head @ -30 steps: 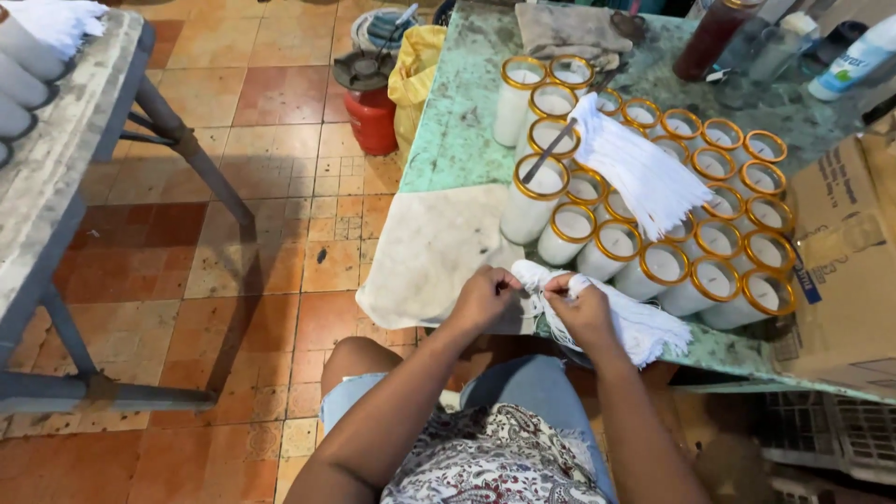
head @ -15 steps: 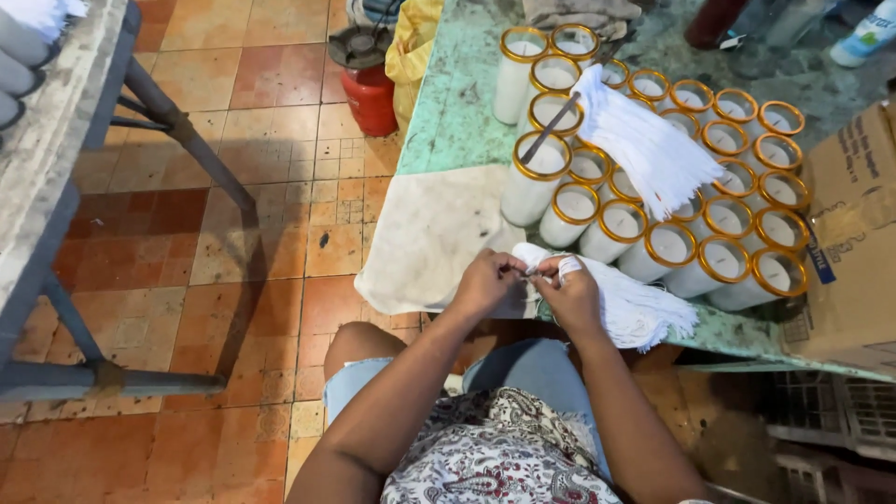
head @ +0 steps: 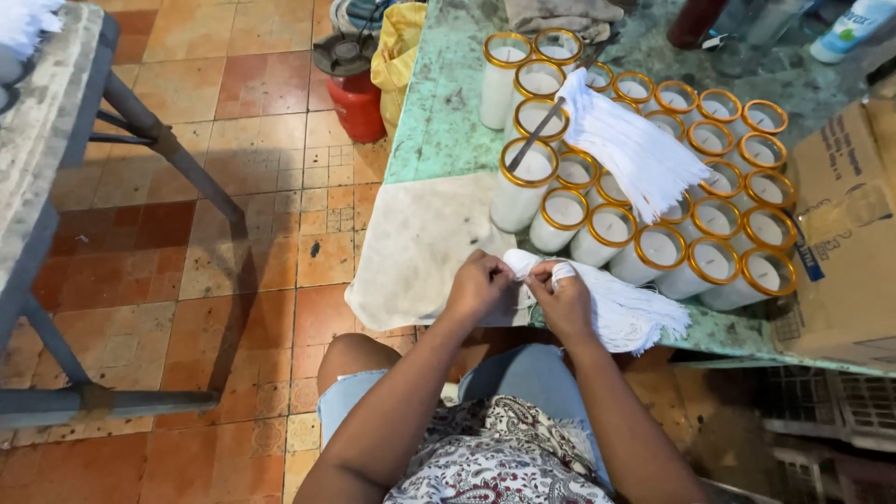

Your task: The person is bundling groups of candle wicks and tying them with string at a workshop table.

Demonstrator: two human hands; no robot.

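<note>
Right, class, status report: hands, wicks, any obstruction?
Left hand and right hand pinch bundle of white wicks at table edge. Candle glasses close behind.

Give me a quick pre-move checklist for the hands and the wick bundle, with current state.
1. Left hand pinching the end of the white wick bundle: ok.
2. Right hand on the same end: ok.
3. Single wick separated: cannot tell.
4. Bundle resting on the table: ok.
5. Gold-rimmed glass candle jars upright: ok.
6. Second wick bundle lying across the jars, off the table: not ok.
</note>
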